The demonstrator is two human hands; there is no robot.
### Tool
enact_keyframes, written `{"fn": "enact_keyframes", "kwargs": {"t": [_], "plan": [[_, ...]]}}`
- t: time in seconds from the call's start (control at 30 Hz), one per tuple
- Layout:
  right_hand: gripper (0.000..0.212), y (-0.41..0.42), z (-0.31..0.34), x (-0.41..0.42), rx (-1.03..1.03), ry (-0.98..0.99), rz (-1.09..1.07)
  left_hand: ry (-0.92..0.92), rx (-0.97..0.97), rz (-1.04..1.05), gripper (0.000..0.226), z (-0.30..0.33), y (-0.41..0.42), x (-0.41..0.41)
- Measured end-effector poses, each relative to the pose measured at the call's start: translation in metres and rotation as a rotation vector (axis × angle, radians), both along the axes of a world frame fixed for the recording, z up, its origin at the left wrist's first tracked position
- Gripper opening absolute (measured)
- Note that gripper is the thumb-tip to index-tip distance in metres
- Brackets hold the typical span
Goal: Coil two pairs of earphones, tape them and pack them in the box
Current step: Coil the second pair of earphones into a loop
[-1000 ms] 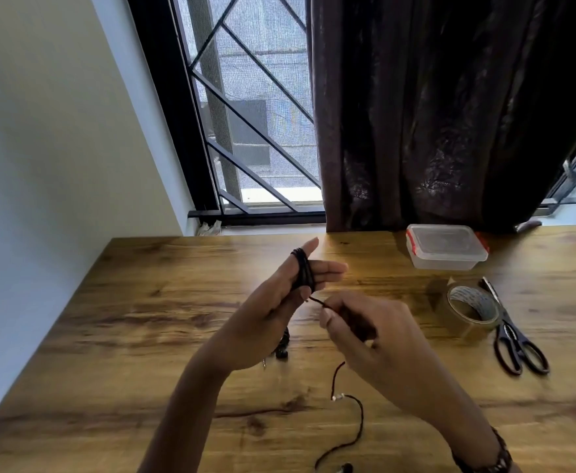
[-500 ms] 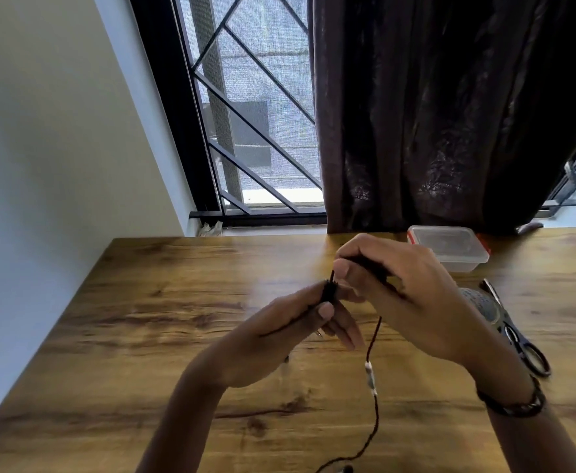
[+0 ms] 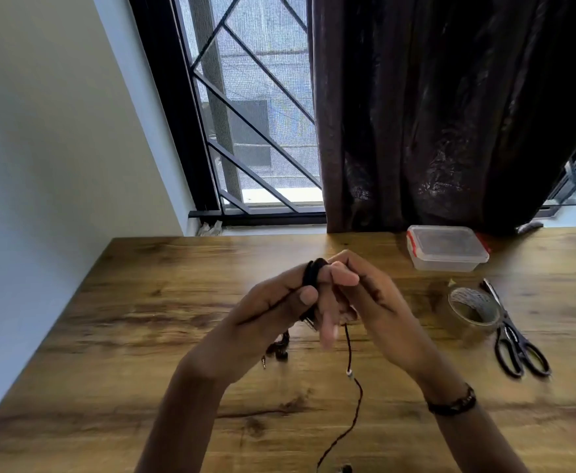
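A black earphone cable coil [image 3: 312, 274] is wound around the fingers of my left hand [image 3: 276, 312], whose thumb presses on the loops. My right hand [image 3: 371, 302] pinches the loose cable close to the coil. From there the free cable [image 3: 354, 397] hangs down with a small white piece on it and runs to the table's front edge. A second black earphone bundle [image 3: 279, 349] lies on the table under my left hand, partly hidden. The clear plastic box [image 3: 446, 252] with red clips stands shut at the back right.
A roll of clear tape [image 3: 474, 307] lies right of my hands, with black scissors [image 3: 515, 339] beside it. The wooden table [image 3: 143, 336] meets a wall on the left. A window grille and a dark curtain stand behind the table.
My right hand swung up over my left fingers with the cable and has come down beside them. The coil on my left fingers has grown and the loose cable is shorter.
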State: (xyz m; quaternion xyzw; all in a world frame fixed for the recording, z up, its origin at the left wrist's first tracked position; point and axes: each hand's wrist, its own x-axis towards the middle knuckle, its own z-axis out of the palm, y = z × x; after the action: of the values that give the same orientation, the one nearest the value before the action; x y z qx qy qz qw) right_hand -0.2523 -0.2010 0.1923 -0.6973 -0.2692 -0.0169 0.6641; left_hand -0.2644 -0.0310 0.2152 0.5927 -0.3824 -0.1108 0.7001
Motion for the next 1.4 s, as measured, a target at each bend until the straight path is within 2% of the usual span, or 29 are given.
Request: {"fn": "enact_keyframes", "kwargs": {"t": [0.07,0.17,0.37,0.47,0.57,0.77,0.9,1.0,1.1,1.3,1.4], "plan": [[0.041,0.006,-0.011,-0.006,0.038,0.054,-0.017,0.01,-0.019,0.019,0.037,-0.001,0.0,0.001],[0.026,0.011,-0.026,-0.015,0.003,0.074,-0.03,0.04,0.001,0.053,0.041,-0.003,0.004,0.006],[0.023,0.01,-0.024,-0.026,-0.241,-0.062,-0.118,0.093,0.127,0.094,0.046,-0.011,0.008,0.012],[0.028,0.005,-0.018,-0.029,-0.353,-0.075,-0.132,0.072,0.185,0.109,0.05,-0.016,0.008,0.013],[0.024,0.003,-0.014,-0.032,-0.456,-0.108,-0.155,0.027,0.248,0.147,0.052,-0.023,0.008,0.019],[0.023,0.003,-0.002,-0.038,-0.432,-0.12,-0.134,-0.03,0.383,0.214,0.058,-0.026,0.01,0.02],[0.017,0.003,0.007,-0.038,-0.416,-0.131,-0.129,-0.11,0.475,0.18,0.064,-0.025,0.01,0.013],[0.023,-0.002,0.017,-0.032,-0.441,-0.167,-0.147,-0.117,0.519,0.14,0.064,-0.024,0.011,0.009],[0.023,-0.01,0.029,-0.023,-0.504,-0.192,-0.137,-0.13,0.498,0.077,0.057,-0.021,0.009,0.004],[0.019,-0.02,0.05,-0.009,-0.517,-0.245,-0.036,0.014,0.368,-0.027,0.034,-0.012,0.007,-0.003],[0.02,-0.022,0.056,0.0,-0.517,-0.3,-0.066,0.032,0.325,-0.034,0.035,-0.011,0.006,-0.005]]}}
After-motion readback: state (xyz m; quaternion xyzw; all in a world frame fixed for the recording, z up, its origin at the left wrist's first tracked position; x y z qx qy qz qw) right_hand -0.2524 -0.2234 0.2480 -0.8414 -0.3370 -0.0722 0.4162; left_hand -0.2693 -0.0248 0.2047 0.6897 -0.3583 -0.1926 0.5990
